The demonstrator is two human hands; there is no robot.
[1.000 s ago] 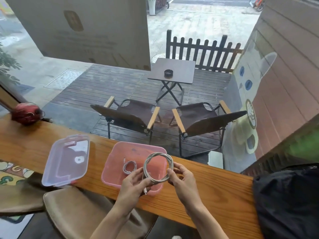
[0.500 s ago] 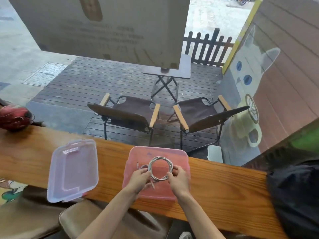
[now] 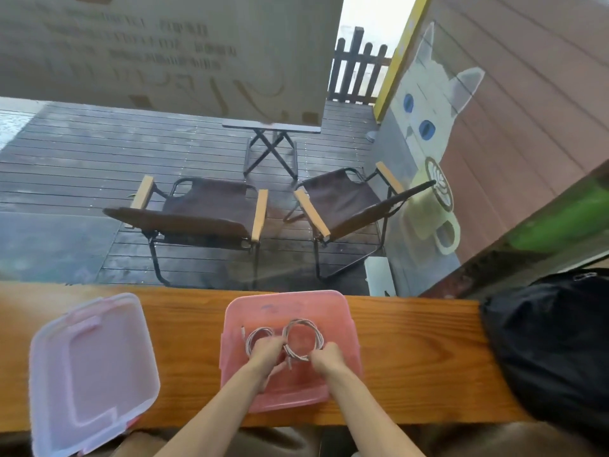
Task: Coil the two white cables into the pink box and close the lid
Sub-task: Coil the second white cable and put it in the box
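Cables both sit inside the pink box (image 3: 290,313), which rests lid-off on the wooden counter (image 3: 412,351) with its long axis running away from the person. Larger coil (image 3: 304,338) lies roughly flat on the box floor, a ring just right of centre; smaller coil (image 3: 255,338) lies touching or just beside it on the left, one loose end pointing toward the far-left corner. Left hand (image 3: 268,352) is down in the box, fingers pinched on the near-left edge of the larger coil where the two rings meet. Right hand (image 3: 326,357) grips the same coil's near-right edge. Hands close together but apart, both forearms reaching in over the near rim, palms down. A short cable tail hangs toward the person between the hands. Clear lid (image 3: 89,371) lies well left on the counter, overhanging the near edge. Black bag (image 3: 553,341) at right.
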